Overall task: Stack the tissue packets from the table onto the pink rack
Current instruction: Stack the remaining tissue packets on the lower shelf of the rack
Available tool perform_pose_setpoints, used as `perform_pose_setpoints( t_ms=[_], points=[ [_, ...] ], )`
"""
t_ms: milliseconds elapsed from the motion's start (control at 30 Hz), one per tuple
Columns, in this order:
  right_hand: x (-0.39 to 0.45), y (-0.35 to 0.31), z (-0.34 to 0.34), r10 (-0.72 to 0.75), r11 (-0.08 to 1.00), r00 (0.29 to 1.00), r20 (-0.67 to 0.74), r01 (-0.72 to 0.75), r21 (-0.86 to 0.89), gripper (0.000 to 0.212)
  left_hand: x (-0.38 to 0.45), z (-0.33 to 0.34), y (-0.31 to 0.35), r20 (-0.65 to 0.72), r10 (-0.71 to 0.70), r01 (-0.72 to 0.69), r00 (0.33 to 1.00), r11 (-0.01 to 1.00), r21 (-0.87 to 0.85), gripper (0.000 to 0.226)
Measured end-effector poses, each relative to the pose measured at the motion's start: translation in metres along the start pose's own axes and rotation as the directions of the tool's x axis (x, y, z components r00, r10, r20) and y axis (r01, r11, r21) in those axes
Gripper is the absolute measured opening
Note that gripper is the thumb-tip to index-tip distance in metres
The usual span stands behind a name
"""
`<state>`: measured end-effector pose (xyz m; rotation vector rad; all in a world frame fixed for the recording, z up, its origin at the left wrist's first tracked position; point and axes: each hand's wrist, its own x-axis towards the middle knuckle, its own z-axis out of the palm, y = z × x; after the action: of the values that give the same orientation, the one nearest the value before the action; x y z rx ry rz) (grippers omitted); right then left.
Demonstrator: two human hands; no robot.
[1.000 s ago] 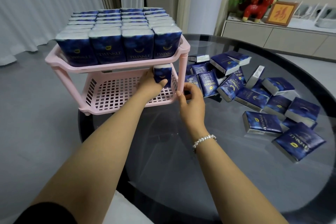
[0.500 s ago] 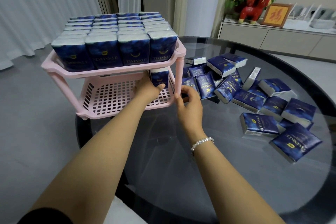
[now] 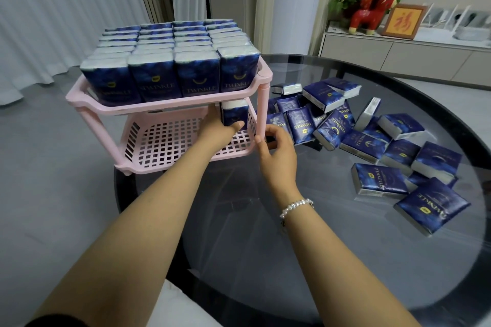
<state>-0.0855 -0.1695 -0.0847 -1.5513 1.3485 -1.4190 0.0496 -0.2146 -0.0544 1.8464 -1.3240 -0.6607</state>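
Observation:
A two-tier pink rack (image 3: 170, 103) stands on the left of the round glass table (image 3: 332, 260). Its top shelf is packed with several upright blue tissue packets (image 3: 172, 61). My left hand (image 3: 219, 131) reaches into the lower shelf and holds one upright blue packet (image 3: 235, 113) at that shelf's right end. My right hand (image 3: 277, 150) hovers just outside the rack's right front post, fingers loosely curled with nothing in them. Several loose blue packets (image 3: 372, 141) lie scattered on the table to the right.
A low sideboard (image 3: 398, 53) at the back right carries a red toy horse (image 3: 372, 17), a plant and a framed picture (image 3: 403, 21). White curtains (image 3: 53, 21) hang at the left. Grey floor (image 3: 53, 194) lies left of the table.
The view has shifted slightly; both hands stay almost where they were, the left still on the packet in the lower shelf.

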Motion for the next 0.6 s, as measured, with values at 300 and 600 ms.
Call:
perform_pose_setpoints(
  t_ms=[300,600],
  points=[
    [-0.003,-0.007,-0.005,0.034,0.998,0.999,-0.007,-0.033,0.049,0.021,-0.041,-0.006,0.002,-0.219,0.102,-0.123,0.971,0.989,-0.087,0.043],
    [0.019,-0.011,-0.057,0.063,0.962,0.997,-0.052,-0.074,-0.262,0.028,-0.102,0.006,0.036,-0.179,0.072,-0.108,0.981,0.973,-0.202,0.005]
  ],
)
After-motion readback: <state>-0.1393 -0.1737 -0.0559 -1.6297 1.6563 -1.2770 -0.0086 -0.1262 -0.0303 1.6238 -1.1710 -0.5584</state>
